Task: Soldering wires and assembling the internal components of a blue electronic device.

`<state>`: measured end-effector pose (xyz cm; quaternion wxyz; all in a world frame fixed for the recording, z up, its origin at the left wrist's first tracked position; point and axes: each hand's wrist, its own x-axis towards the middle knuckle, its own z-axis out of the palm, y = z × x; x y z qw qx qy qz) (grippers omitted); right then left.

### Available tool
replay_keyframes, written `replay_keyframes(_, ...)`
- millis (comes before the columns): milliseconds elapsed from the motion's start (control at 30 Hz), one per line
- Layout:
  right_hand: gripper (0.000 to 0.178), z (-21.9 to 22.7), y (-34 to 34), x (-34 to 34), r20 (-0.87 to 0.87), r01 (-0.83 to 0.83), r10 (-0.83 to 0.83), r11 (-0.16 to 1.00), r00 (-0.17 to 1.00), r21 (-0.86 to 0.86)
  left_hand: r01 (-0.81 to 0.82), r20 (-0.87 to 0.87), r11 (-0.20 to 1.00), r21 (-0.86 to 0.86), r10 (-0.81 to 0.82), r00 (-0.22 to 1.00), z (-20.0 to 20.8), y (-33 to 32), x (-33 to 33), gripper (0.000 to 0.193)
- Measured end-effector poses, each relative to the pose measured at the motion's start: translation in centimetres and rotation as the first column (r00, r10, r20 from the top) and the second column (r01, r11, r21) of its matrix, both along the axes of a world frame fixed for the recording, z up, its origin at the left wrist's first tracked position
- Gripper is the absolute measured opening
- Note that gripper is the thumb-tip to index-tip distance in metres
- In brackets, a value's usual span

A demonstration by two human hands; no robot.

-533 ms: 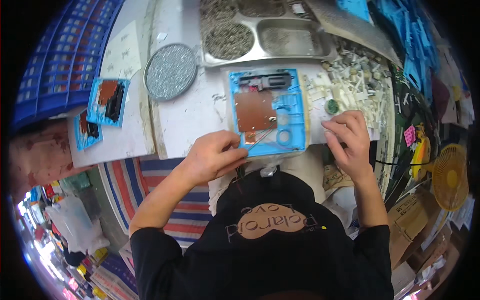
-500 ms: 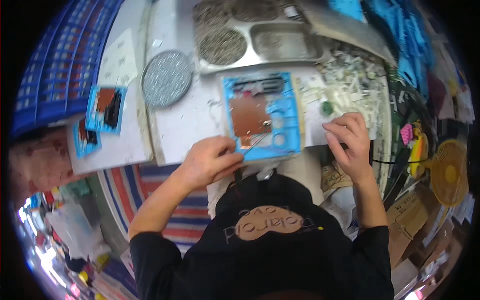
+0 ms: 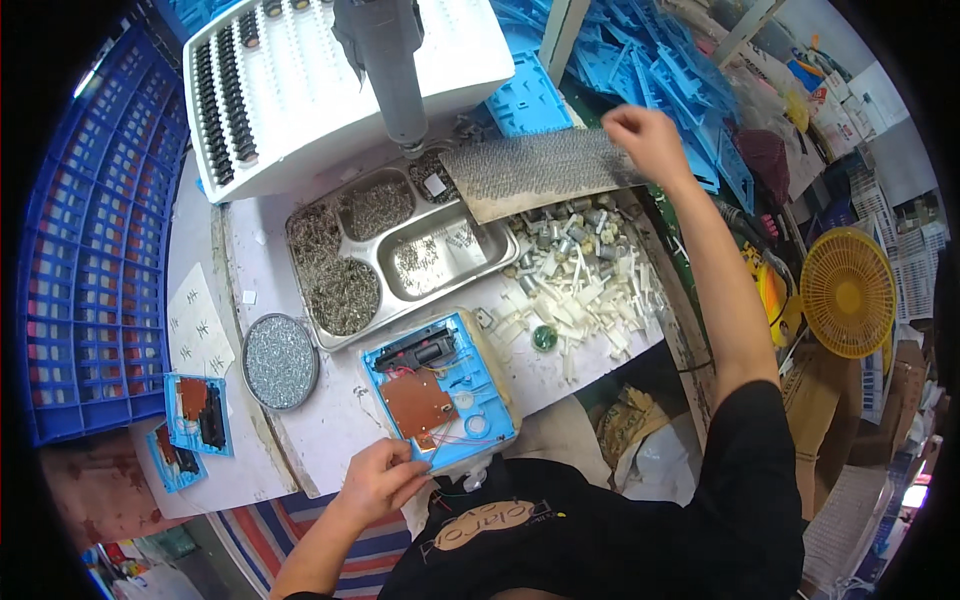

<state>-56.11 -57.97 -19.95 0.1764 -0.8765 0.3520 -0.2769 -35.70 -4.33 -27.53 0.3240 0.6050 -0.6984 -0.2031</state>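
Note:
A blue plastic casing (image 3: pixel 490 425) with a brown circuit board (image 3: pixel 418 405) and a black part (image 3: pixel 418 348) fitted in it lies tilted on a block before me. At its near left corner my left hand (image 3: pixel 380 482) is closed, its fingertips pinched where a thin wire (image 3: pixel 455 438) runs from the board. My right hand (image 3: pixel 645 145) is stretched far to the right. Its fingers are curled by the end of a grey sheet (image 3: pixel 545 170) covered in small upright bits; anything between them is too small to make out.
A metal tray (image 3: pixel 400 317) of small metal parts stands beyond the casing, a round dish (image 3: pixel 281 362) of silvery pieces left of it. White plastic parts (image 3: pixel 590 285) are heaped at right. A dark grey tool (image 3: pixel 385 70) hangs before a white rack (image 3: pixel 300 80). Other casings (image 3: pixel 200 415) lie left.
My right hand has moved from beside the white parts, where its fingers were spread, out to the grey sheet and curled. My left hand stays at the casing's corner. The view has shifted and tilted.

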Motion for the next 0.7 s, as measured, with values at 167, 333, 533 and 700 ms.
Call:
replay_keyframes(167, 0.029, -2.8, -5.0, 7.5, 0.067, -0.079, 0.080, 0.997, 0.995, -0.019, -0.047, 0.002, 0.998, 0.051, 0.047, 0.999, -0.4, 0.9, 0.3, 0.024)
replay_keyframes(333, 0.025, 2.3, 10.7, 4.0, 0.141, -0.331, 0.300, 0.873, 0.944, 0.358, -0.018, -0.063, 0.998, 0.057, 0.022, 0.998, 0.2, -0.2, 0.5, 0.026)
replay_keyframes(533, 0.017, -2.2, 25.8, 0.8, -0.021, -0.718, 0.746, 0.649, 0.666, 0.251, 0.038, -0.043, 0.998, 0.047, -0.036, 0.998, 0.2, -0.4, 0.6, 0.031)
replay_keyframes(700, 0.029, -4.3, 28.9, 0.0, -0.283, -0.656, 0.690, 0.723, 0.666, 0.218, 0.077, 0.036, 0.993, 0.086, -0.080, 0.996, 0.8, -1.3, 1.0, 0.043)
